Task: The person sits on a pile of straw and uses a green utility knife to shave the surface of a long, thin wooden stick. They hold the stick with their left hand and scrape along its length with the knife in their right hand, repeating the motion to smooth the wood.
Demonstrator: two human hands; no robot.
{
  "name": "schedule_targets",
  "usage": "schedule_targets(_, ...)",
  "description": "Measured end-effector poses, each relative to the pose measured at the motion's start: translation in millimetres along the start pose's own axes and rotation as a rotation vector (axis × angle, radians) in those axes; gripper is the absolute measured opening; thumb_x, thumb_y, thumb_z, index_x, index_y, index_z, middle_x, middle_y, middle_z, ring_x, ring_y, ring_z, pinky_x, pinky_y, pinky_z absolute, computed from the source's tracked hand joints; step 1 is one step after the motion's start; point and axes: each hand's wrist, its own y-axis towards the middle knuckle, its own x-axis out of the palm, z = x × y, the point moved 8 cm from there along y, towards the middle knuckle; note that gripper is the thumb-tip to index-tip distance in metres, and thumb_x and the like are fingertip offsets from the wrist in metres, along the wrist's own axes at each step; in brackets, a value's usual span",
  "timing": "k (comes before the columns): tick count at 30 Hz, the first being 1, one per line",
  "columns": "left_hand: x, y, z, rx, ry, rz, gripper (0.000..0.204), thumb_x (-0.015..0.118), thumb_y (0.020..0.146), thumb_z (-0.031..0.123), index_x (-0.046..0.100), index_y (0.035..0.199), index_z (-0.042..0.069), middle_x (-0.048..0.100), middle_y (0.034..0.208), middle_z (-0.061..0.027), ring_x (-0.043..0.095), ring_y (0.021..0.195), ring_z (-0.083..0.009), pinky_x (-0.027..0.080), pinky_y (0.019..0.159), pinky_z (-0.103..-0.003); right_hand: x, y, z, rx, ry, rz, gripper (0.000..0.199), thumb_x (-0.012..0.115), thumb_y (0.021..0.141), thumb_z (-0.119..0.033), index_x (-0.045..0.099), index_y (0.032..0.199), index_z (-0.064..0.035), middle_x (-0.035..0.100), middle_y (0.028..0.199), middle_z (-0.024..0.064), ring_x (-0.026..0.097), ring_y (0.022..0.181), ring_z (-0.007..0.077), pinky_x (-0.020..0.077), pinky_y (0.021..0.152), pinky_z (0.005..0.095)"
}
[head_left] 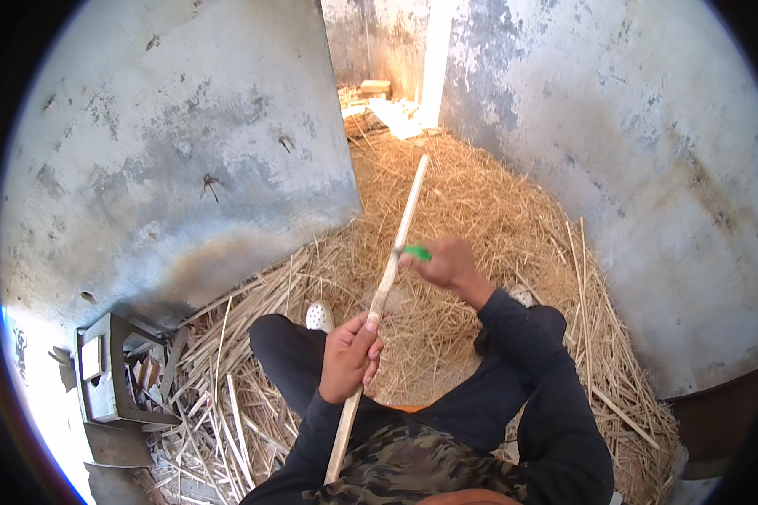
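A long, pale wooden stick slants from my lap up and away between my knees. My left hand is closed around it below its middle, thumb lying along the top. Farther up, my right hand grips a small green-handled tool, fingers curled round the handle. The tool's head meets the stick's right side; its blade is too small to make out. Part of the handle is hidden in my fist.
Straw-like shavings cover the floor ahead. Loose wooden strips lie left, more strips right. Worn grey walls stand at left and right. A wooden stool-like frame stands at left. White clogs are on my feet.
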Motion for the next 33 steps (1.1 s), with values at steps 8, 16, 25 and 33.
schedule_targets(8, -5, -5, -2, -0.009, -0.067, -0.023, 0.033, 0.045, 0.102, 0.024, 0.052, 0.123, 0.000, 0.043, 0.064, 0.0018, 0.034, 0.037, -0.0037, 0.027, 0.035, -0.017, -4, 13, 4, -0.002, 0.034, -0.045, 0.072, 0.054, 0.075, -0.078, 0.055, 0.049, -0.0108, 0.045, 0.039, 0.0036, 0.045, 0.034, 0.0207, 0.0335, 0.036, 0.0332)
schedule_targets(16, 7, -8, -14, -0.049, -0.175, -0.102, 0.036, 0.043, 0.102, 0.022, 0.047, 0.129, -0.002, 0.042, 0.064, 0.0020, 0.033, 0.037, -0.0039, 0.029, 0.038, -0.018, -22, 26, 37, -0.059, -0.107, 0.045, 0.073, 0.043, 0.083, -0.077, 0.049, 0.046, -0.0148, 0.033, 0.037, -0.0036, 0.033, 0.031, 0.0108, 0.0274, 0.033, 0.0283)
schedule_targets(25, 8, -28, -24, -0.143, -0.209, -0.098, 0.035, 0.044, 0.102, 0.022, 0.048, 0.128, -0.002, 0.043, 0.063, 0.0025, 0.035, 0.036, -0.0042, 0.030, 0.036, -0.018, -23, 45, 109, 0.188, -0.095, 0.063, 0.066, 0.041, 0.090, -0.070, 0.054, 0.052, -0.0178, 0.027, 0.043, -0.0076, 0.021, 0.036, 0.0095, 0.0182, 0.035, 0.0284)
schedule_targets(33, 0, -23, -15, -0.060, -0.078, -0.003, 0.034, 0.048, 0.101, 0.022, 0.051, 0.126, -0.001, 0.048, 0.063, 0.0021, 0.040, 0.037, -0.0036, 0.032, 0.035, -0.018, -44, 12, 138, 0.267, 0.021, 0.028, 0.070, 0.042, 0.087, -0.073, 0.045, 0.047, -0.0162, 0.030, 0.042, -0.0075, 0.024, 0.037, 0.0092, 0.0172, 0.036, 0.0278)
